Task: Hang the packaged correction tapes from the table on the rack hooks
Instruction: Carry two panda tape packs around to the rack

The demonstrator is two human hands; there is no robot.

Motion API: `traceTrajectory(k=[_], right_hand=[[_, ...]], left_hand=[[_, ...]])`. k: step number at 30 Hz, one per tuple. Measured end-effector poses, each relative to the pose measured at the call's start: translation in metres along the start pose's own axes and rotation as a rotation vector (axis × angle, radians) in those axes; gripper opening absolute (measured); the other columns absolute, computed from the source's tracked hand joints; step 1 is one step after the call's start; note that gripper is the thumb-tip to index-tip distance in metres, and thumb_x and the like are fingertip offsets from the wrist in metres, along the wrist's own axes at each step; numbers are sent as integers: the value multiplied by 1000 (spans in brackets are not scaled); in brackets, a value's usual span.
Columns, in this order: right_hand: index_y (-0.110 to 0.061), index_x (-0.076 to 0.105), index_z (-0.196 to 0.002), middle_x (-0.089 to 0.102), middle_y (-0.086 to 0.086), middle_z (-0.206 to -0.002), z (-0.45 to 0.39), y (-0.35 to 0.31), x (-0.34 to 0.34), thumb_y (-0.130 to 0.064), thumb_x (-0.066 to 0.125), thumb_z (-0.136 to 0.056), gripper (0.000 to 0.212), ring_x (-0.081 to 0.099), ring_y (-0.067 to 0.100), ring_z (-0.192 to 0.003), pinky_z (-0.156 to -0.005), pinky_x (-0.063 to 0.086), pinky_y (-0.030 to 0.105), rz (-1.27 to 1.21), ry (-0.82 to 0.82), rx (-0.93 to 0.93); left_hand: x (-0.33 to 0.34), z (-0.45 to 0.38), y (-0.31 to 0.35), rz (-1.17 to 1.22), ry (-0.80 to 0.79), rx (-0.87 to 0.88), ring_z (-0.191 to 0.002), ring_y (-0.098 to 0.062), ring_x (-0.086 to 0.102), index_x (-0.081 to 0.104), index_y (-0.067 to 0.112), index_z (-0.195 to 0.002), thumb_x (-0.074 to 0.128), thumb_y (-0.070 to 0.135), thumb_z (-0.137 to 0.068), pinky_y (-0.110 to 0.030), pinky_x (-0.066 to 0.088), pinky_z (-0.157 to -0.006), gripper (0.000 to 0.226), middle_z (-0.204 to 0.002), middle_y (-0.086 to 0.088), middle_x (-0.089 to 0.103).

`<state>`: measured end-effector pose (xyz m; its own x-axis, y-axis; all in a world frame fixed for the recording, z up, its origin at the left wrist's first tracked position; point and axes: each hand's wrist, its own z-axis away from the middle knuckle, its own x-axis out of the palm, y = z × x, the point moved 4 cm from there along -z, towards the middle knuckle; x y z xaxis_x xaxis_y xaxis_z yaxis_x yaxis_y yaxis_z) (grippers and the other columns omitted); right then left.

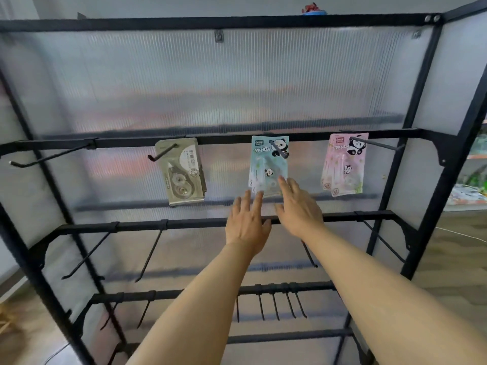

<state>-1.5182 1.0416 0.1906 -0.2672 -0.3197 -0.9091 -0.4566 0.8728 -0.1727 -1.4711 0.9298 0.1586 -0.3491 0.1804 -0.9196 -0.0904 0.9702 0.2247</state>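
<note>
Black rack (290, 137) hooks carry three tape packs (grey, blue, pink); left hand (246, 222) and right hand (297, 206) reach up, each grip apart.

The blue packet's (268, 164) lower edge hides behind both hands' fingers (286, 187) — contact unclear.

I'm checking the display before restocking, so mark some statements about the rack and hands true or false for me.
1. Three packs hang on the same rail. True: the grey pack, blue panda pack and pink panda pack.
2. The pink pack hangs furthest left. False: it is furthest right; the grey one is furthest left.
3. Both hands are open. True: the left hand and right hand have straight fingers.
4. The hands reach toward the grey pack. False: they are at the blue pack's lower edge.
5. The far-left hook holds a pack. False: it is bare.
</note>
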Motion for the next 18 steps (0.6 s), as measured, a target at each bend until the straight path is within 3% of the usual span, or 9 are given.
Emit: traceTrajectory(k=[4, 9, 12, 18], right_hand=[[-17, 5, -155, 13, 8, -160, 39, -10, 8, -33, 44, -101, 68, 30, 29, -139, -111, 31, 39, 26, -64, -109], [-18, 5, -155, 9, 7, -161, 95, -37, 19, -30, 44, -101, 67, 23, 28, -144, -114, 27, 38, -18, -123, -225], [-20, 5, -154, 11, 6, -161, 128, -60, 33, -32, 44, -101, 67, 28, 27, -141, -112, 31, 37, -55, -173, -324], [-22, 5, -155, 7, 4, -162, 200, -132, 66, -36, 40, -102, 65, 19, 26, -146, -116, 24, 39, -102, -361, -509]], left_hand=[[1, 50, -10, -54, -21, -135, -150, -30, 0, 3, 23, -156, 40, 44, -101, -42, 8, -121, 69, -164, -7, 0], [-4, 127, -23, -81, -57, -317, -150, -28, -3, 2, 25, -156, 36, 47, -102, -43, 7, -122, 68, -164, -6, -4], [-5, 182, -38, -75, -78, -422, -150, -28, -3, 3, 25, -156, 37, 47, -102, -43, 6, -122, 67, -164, -5, -3], [-18, 299, -83, -50, -73, -678, -150, -27, 1, 12, 25, -155, 40, 43, -100, -42, 11, -121, 64, -163, -3, 5]])
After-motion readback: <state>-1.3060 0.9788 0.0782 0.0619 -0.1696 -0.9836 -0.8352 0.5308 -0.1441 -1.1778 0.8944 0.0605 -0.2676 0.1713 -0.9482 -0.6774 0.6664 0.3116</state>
